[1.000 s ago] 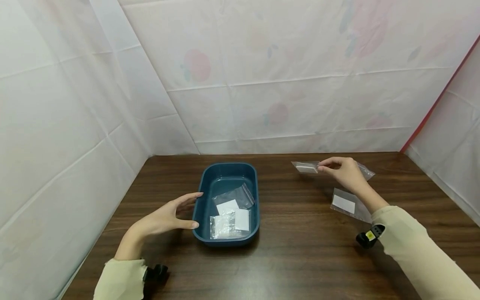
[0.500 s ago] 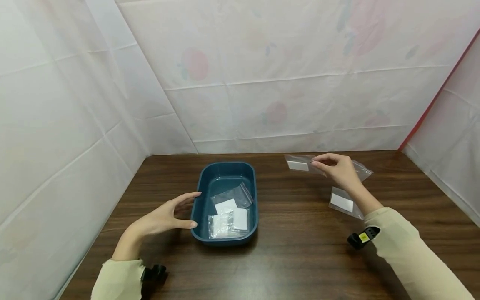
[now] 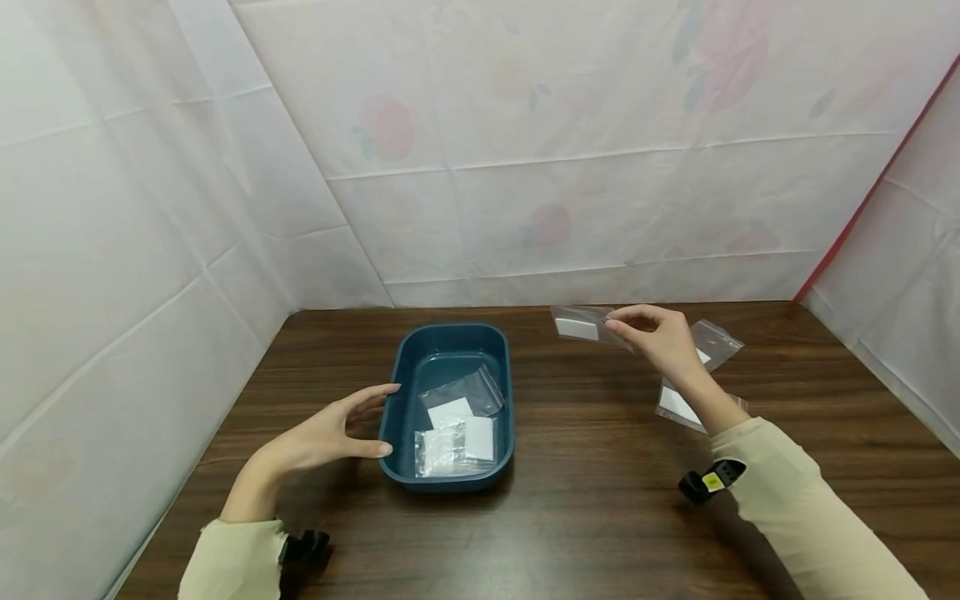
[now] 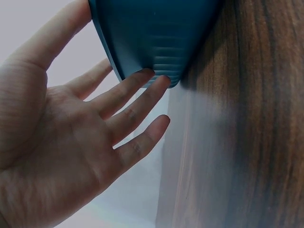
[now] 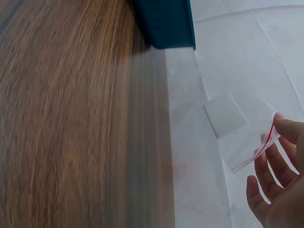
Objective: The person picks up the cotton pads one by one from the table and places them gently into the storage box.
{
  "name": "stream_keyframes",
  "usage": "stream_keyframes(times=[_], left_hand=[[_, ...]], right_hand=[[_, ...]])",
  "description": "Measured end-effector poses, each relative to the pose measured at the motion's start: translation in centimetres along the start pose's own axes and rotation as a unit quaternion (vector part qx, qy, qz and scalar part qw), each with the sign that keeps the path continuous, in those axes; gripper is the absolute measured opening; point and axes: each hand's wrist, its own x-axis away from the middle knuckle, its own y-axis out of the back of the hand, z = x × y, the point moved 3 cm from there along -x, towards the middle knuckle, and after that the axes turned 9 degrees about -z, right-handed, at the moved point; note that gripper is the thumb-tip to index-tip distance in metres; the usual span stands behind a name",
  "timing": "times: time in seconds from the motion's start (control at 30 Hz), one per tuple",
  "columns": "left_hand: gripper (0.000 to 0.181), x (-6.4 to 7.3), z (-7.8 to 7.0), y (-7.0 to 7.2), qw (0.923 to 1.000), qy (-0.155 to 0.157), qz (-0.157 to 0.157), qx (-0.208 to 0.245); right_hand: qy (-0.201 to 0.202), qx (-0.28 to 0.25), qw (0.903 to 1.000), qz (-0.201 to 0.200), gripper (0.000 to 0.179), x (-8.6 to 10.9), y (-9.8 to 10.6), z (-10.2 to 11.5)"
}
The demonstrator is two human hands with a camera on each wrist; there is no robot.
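Note:
In the head view my right hand point(image 3: 663, 337) pinches a clear zip bag point(image 3: 577, 325) by its edge, above the back of the table. The bag has a white rectangle inside and a red zip line, plain in the right wrist view, where thumb and fingertips hold that zip edge point(image 5: 271, 135). My left hand point(image 3: 322, 432) is at the left side of a dark blue plastic bin point(image 3: 450, 350). Its fingers point(image 4: 135, 111) are spread and fairly straight, some tips against the bin's outer wall point(image 4: 137, 33), the thumb near the rim. Several similar bags point(image 3: 455, 446) lie in the bin's front half.
Two more zip bags with white inserts, a farther bag point(image 3: 716, 342) and a nearer bag point(image 3: 678, 407), lie on the brown wooden table point(image 3: 585, 500) by the right forearm, which partly covers them. A white cloth point(image 3: 570, 167) hangs behind the table and along its sides.
My right hand has moved left with the zip bag, away from the two bags on the table and toward the bin. The left hand has stayed at the bin's side.

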Motion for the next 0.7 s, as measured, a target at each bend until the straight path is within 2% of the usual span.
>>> stream_keyframes(times=[0.27, 0.7], left_hand=[[0.083, 0.0, -0.2, -0.1, 1.0000, -0.002, -0.001, -0.005], [0.083, 0.0, -0.2, -0.1, 1.0000, -0.002, -0.001, -0.007]], right_hand=[[0.014, -0.003, 0.9999, -0.007, 0.031, 0.2, -1.2, 1.6], [0.037, -0.046, 0.9979, 0.024, 0.027, 0.8, -3.8, 4.5]])
